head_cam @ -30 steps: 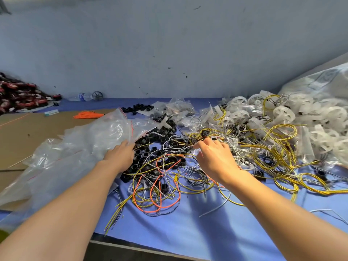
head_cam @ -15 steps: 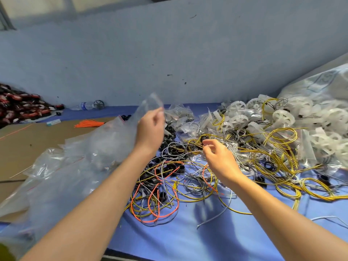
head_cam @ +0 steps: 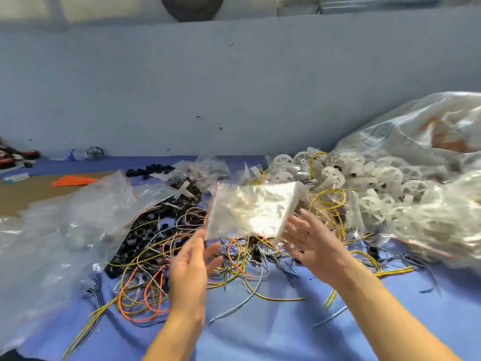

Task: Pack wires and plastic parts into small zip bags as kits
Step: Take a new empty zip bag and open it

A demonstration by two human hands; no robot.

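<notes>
A small clear zip bag (head_cam: 251, 208) with a red seal line hangs blurred in the air above the wire pile. My left hand (head_cam: 194, 259) is raised under its lower left corner, fingers straight, tips touching the bag. At the lower right corner, my right hand (head_cam: 311, 239) has its fingers spread and meets the bag's edge. Tangled yellow, orange and grey wires (head_cam: 166, 277) lie on the blue cloth (head_cam: 273, 332) below. Black plastic rings (head_cam: 148, 230) are heaped to the left, white plastic wheels (head_cam: 335, 175) to the right.
A heap of empty zip bags (head_cam: 65, 230) covers the left side. A big clear sack of white parts (head_cam: 429, 194) fills the right. Orange ties (head_cam: 74, 180) lie on brown cardboard (head_cam: 23, 194) at far left. A blue wall (head_cam: 234, 95) closes the back.
My left hand has carried the small bag from the left heap to the middle. My right hand has left the wires and risen to meet the bag. The camera has tilted up.
</notes>
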